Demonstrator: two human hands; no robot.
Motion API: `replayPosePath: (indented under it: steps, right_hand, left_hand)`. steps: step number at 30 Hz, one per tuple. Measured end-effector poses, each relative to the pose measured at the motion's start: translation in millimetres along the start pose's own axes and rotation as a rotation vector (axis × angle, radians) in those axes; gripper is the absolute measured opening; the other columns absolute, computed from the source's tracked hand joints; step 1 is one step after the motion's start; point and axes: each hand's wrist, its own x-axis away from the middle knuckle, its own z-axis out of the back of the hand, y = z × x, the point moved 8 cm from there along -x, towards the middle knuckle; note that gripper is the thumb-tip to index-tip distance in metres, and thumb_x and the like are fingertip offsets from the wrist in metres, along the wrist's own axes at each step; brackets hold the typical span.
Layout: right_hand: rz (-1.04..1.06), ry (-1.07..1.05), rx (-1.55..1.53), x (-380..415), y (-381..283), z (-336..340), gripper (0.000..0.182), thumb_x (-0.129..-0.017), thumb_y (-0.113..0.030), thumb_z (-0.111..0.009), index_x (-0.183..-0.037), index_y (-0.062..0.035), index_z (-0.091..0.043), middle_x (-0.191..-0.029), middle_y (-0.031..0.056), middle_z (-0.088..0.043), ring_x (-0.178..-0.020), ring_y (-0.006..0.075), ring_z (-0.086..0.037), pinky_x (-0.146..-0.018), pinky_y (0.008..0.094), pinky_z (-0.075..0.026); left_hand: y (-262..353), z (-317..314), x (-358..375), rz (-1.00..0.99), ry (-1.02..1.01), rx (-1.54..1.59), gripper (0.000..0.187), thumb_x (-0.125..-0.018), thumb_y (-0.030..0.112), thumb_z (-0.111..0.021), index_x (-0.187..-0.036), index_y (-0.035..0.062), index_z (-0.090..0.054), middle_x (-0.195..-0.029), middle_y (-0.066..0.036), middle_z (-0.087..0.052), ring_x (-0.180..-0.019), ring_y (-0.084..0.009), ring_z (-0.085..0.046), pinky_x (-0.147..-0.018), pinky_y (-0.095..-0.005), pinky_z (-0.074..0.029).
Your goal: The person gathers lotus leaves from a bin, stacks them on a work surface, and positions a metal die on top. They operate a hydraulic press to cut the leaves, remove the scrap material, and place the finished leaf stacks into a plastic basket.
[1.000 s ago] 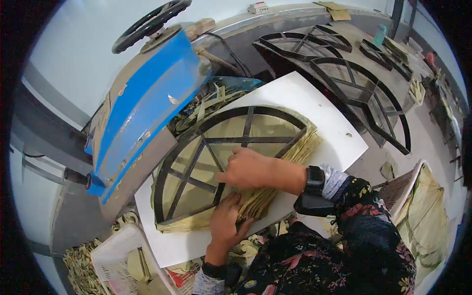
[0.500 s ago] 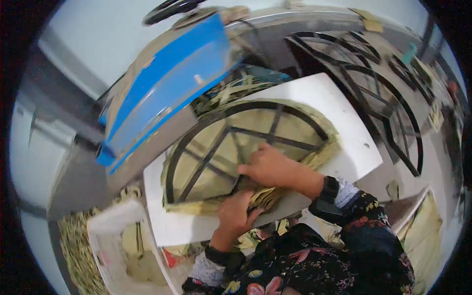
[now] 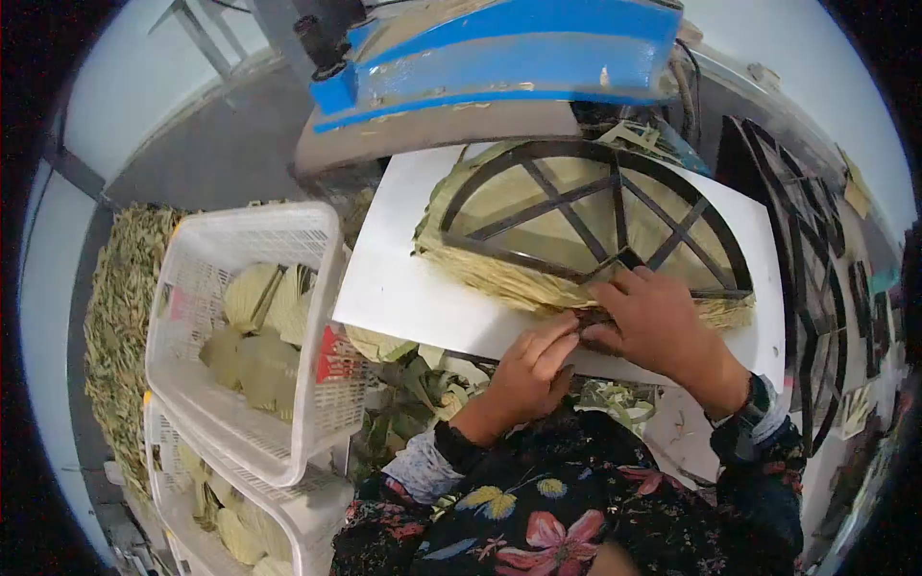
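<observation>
On a white board (image 3: 384,288) lies a thick stack of pale green leaves (image 3: 490,274). A black half-round cutting die (image 3: 557,204) with crossing bars rests on top of it. My right hand (image 3: 658,322) curls over the front edge near the die's middle, fingertips by the bars and thumb lower on the leaves' side. My left hand (image 3: 526,374) is just left of it, fingers closed together at the stack's front edge. Whether the left fingers pinch anything is hidden.
A blue press arm (image 3: 509,58) stands behind the board. At left are white plastic baskets (image 3: 322,384) holding cut leaves, beside a heap of leaf scraps (image 3: 130,317). More black dies (image 3: 812,278) lean at right. Leaf scraps (image 3: 423,384) lie below the board.
My view has swung left, bringing the baskets into fuller sight. My right hand has drawn back from over the die to its front edge, closer to my left hand.
</observation>
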Motion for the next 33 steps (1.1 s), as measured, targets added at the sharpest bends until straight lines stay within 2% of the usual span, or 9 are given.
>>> replayPosePath:
  steps: [5,7,10,18,21,23,24,28,33]
  right_hand:
    - [0.042,-0.038,0.106,-8.8,7.9,-29.4,0.020,-0.079,-0.029,-0.062,-0.084,-0.0090,-0.061,-0.081,0.0090,-0.060,-0.077,0.0271,-0.061,-0.065,0.0387,-0.051]
    - [0.078,-0.065,0.138,-11.2,5.0,-30.6,0.019,-0.079,-0.028,-0.062,-0.082,-0.0092,-0.061,-0.080,0.0086,-0.060,-0.076,0.0267,-0.061,-0.065,0.0383,-0.052]
    - [-0.043,-0.084,0.119,-14.5,3.4,-21.7,0.019,-0.080,-0.027,-0.061,-0.081,-0.0086,-0.060,-0.077,0.0085,-0.060,-0.074,0.0272,-0.061,-0.065,0.0389,-0.052]
    - [-0.102,-0.108,0.200,-7.3,-10.9,-26.8,0.041,-0.070,-0.033,-0.069,-0.097,-0.0055,-0.055,-0.088,0.0105,-0.057,-0.085,0.0281,-0.058,-0.067,0.0402,-0.047]
    - [-0.062,-0.045,0.227,-6.2,-7.5,-33.0,0.036,-0.070,-0.029,-0.068,-0.094,-0.0052,-0.055,-0.087,0.0104,-0.057,-0.083,0.0281,-0.059,-0.066,0.0400,-0.048]
    - [-0.051,0.003,0.274,-6.3,-7.8,-35.9,0.032,-0.069,-0.027,-0.068,-0.089,-0.0054,-0.054,-0.085,0.0100,-0.057,-0.080,0.0271,-0.060,-0.064,0.0381,-0.050]
    - [-0.036,0.051,0.324,-6.9,-9.2,-33.5,0.028,-0.068,-0.024,-0.067,-0.083,-0.0056,-0.054,-0.082,0.0096,-0.058,-0.077,0.0261,-0.061,-0.062,0.0362,-0.052]
    - [-0.093,0.004,0.261,-11.5,-0.8,-35.8,0.027,-0.068,-0.023,-0.067,-0.084,-0.0054,-0.054,-0.078,0.0087,-0.057,-0.072,0.0261,-0.061,-0.061,0.0367,-0.052]
    - [-0.094,-0.040,0.339,-8.3,-18.0,-25.2,0.036,-0.067,-0.034,-0.071,-0.084,-0.0065,-0.055,-0.082,0.0081,-0.057,-0.077,0.0249,-0.060,-0.062,0.0351,-0.052]
  left_hand:
    - [4.0,-17.0,30.6,-0.014,-0.060,0.160,0.033,-0.072,0.002,-0.063,-0.105,0.0004,-0.055,-0.104,-0.015,-0.059,-0.094,-0.0339,-0.058,-0.080,-0.0405,-0.048]
    - [2.4,-15.4,33.9,0.001,0.003,0.180,0.031,-0.073,0.001,-0.062,-0.104,0.0014,-0.055,-0.100,-0.014,-0.061,-0.090,-0.0333,-0.059,-0.077,-0.0397,-0.049]
    - [0.6,-8.8,34.3,0.038,0.083,0.250,0.025,-0.076,-0.001,-0.060,-0.101,0.0021,-0.055,-0.095,-0.014,-0.062,-0.084,-0.0325,-0.061,-0.072,-0.0388,-0.050]
    - [-2.5,-18.5,32.2,0.139,0.043,0.449,0.017,-0.084,0.003,-0.055,-0.101,0.0010,-0.055,-0.091,-0.018,-0.061,-0.080,-0.0340,-0.062,-0.069,-0.0371,-0.050]
    - [-7.5,-27.6,26.2,0.281,-0.068,0.471,0.022,-0.087,0.006,-0.054,-0.107,-0.0001,-0.054,-0.094,-0.016,-0.062,-0.077,-0.0290,-0.064,-0.069,-0.0349,-0.051]
    - [-27.0,-49.1,34.6,0.740,-0.108,0.961,0.028,-0.089,0.008,-0.053,-0.115,-0.0012,-0.051,-0.095,-0.012,-0.062,-0.076,-0.0208,-0.064,-0.069,-0.0331,-0.051]
    - [-30.7,-44.4,32.4,0.683,-0.049,0.884,0.031,-0.089,0.008,-0.052,-0.119,-0.0004,-0.048,-0.095,-0.008,-0.061,-0.077,-0.0156,-0.063,-0.067,-0.0307,-0.052]
    - [-29.9,-42.7,31.2,0.801,-0.038,1.018,0.032,-0.090,0.009,-0.051,-0.120,-0.0014,-0.047,-0.095,-0.010,-0.060,-0.077,-0.0157,-0.063,-0.064,-0.0293,-0.053]
    - [-29.6,-43.8,33.4,0.826,-0.070,1.023,0.040,-0.089,0.009,-0.052,-0.125,-0.0044,-0.040,-0.098,-0.014,-0.060,-0.079,-0.0181,-0.063,-0.063,-0.0301,-0.055]
